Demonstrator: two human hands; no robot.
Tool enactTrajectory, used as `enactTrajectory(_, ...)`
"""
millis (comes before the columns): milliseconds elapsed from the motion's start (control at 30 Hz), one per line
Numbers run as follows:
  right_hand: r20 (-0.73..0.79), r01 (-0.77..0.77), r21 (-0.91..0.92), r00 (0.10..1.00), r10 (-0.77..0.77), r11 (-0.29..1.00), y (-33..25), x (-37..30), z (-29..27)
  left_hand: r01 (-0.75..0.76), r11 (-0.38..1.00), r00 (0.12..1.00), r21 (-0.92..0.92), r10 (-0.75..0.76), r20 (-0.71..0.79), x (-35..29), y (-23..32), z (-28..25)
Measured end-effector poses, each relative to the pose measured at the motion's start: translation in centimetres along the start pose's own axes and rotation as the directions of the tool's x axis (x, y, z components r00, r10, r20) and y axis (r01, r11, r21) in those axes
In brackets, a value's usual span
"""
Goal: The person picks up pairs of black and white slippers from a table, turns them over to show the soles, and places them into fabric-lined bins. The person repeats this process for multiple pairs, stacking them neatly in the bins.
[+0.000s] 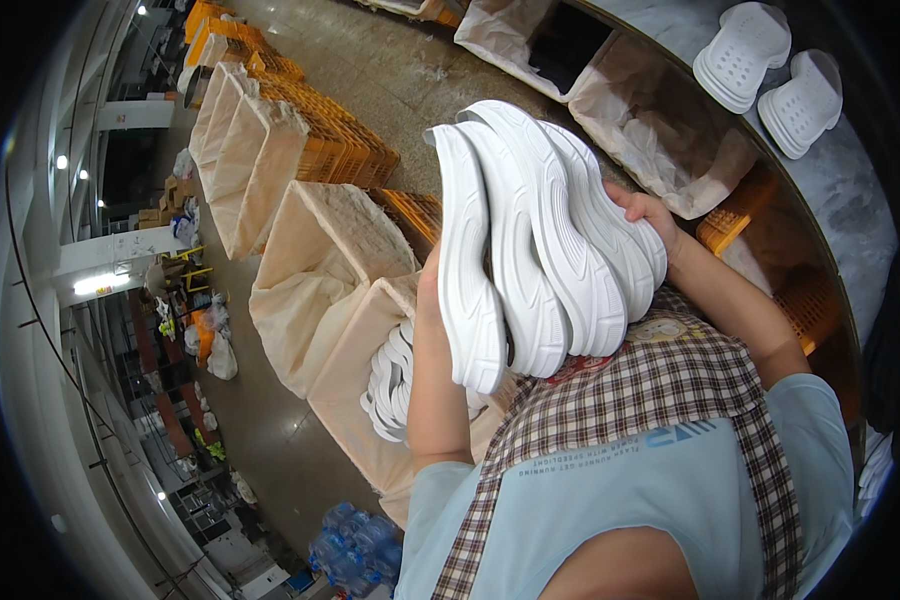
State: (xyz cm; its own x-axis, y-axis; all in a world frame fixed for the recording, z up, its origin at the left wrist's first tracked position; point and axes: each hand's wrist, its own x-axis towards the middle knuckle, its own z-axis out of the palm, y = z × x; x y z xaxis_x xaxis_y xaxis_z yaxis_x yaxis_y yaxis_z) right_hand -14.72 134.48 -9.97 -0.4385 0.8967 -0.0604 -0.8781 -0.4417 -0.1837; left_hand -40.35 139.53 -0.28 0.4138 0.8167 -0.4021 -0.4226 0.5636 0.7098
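Several white foam shoe soles (pixel 515 235) stand on edge side by side, pressed together between my two hands in front of my chest. My left hand (pixel 429 285) grips the outer left side of the row, its fingers mostly hidden behind the soles. At the right end my right hand (pixel 652 214) is closed around the last soles, with the thumb and some fingers showing. The lower ends of the soles are close to my checked apron (pixel 630 385). More white soles (pixel 390 385) lie in a cloth-lined bin beside my left forearm.
Cloth-lined bins (pixel 315 250) and orange plastic crates (pixel 345 140) stand in a row on the left. Lined crates (pixel 650 120) sit under a curved table edge on the right. Two white perforated clogs (pixel 745 55) rest on the table (pixel 840 190). Blue plastic bottles (pixel 355 550) are at lower left.
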Motion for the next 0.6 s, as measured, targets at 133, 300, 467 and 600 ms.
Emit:
enactTrajectory(133, 0.024, 0.022, 0.193, 0.999, -0.027, 0.981, 0.6, -0.1, -0.4, 0.010, 0.992, 0.996, -0.123, 0.000, 0.087, -0.4, -1.0, 0.2)
enactTrajectory(300, -0.132, -0.015, 0.375, 0.989, 0.069, 0.927, -0.2, -1.3, -0.7, 0.117, 0.852, 0.914, -0.510, 0.108, 0.391, -0.5, -2.3, -0.5)
enactTrajectory(467, 0.003, -0.005, 0.296, 1.000, 0.004, 0.955, -1.4, -2.1, -0.2, 0.217, 0.688, 0.845, -0.692, 0.223, 0.486, -0.9, -2.3, -0.6)
enactTrajectory(600, 0.082, -0.019, 0.233, 0.997, 0.000, 0.972, -1.6, -1.9, 0.6, 0.238, 0.621, 0.842, -0.747, 0.252, 0.478, -1.4, -2.2, -0.2)
